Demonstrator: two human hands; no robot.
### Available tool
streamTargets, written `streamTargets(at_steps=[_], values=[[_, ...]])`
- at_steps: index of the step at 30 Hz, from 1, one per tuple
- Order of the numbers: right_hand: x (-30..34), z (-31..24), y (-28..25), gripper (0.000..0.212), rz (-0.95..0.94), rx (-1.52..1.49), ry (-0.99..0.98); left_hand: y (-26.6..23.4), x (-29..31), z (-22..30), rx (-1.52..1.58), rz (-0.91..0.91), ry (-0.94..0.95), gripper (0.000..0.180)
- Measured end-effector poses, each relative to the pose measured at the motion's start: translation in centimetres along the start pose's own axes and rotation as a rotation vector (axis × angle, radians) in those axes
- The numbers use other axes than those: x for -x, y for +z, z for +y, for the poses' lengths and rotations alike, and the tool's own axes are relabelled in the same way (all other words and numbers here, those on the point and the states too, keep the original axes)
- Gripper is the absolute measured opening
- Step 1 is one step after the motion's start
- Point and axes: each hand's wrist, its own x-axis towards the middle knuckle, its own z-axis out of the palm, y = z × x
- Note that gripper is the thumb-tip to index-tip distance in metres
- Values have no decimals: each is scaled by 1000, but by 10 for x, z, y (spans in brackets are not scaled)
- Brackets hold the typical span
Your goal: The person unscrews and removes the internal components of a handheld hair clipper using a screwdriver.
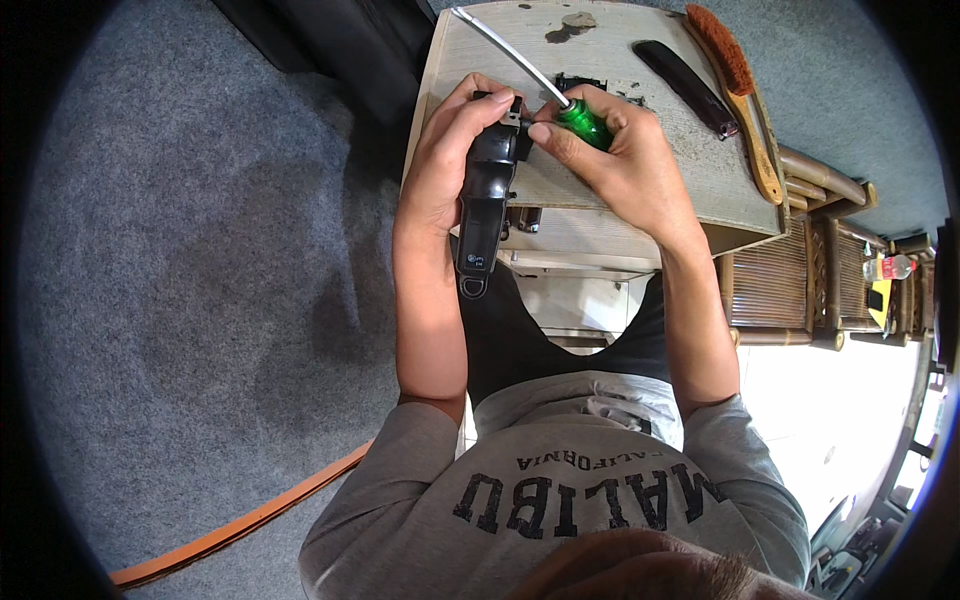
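- We judged the work to be partway along: the black clipper-like device [485,205] was in one long piece in our hands, while other parts lay loose on the counter [730,182]. Whether those had come off it, we could not tell.
- What was left did not show fully. Our screwdriver [580,119] had its tip pointing far and left, away from the device, so no screw was being turned.
- Our left hand [437,160] had its grip wrapped around the device, above the left part of the counter's near edge, with the looped end hanging toward us.
- Our right hand [637,150] grasped the screwdriver by its green handle, thumb and fingertips close to the device's far end; what they pinched there was too small to tell.
- Just beyond the right hand lay a small black part [577,82]; farther right, a dark casing-like piece [685,88], then a wooden-handled brush [743,108] along the right edge.
- The counter was pale and wood-grained, with dark specks and a stain [578,20] at the far side.
- Grey carpet [200,250] spread left, with an orange strip [250,515] near us; a bamboo bench [770,275] and a bottle [888,268] stood right.
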Motion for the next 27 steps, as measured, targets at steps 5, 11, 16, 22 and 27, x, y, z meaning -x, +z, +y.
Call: streamTargets(at_steps=[5, 11, 16, 22, 27], values=[[0, 3, 1, 20, -9, -34, -9, -2, 0, 0, -11, -5, -9, 20], [-1, 3, 2, 21, -11, -16, -28, -1, -1, -2, 11, 12, 3, 21], [-1, 7, 4, 23, 43, 6, -52, -3, -1, -1, 9, -2, -16, 20], [-1, 3, 2, 22, 39, 11, -8, -3, -2, -1, 3, -11, -9, 20], [-1, 6, 2, 20, 40, 17, -35, -3, -1, -1, -30, -9, -11, 19]])
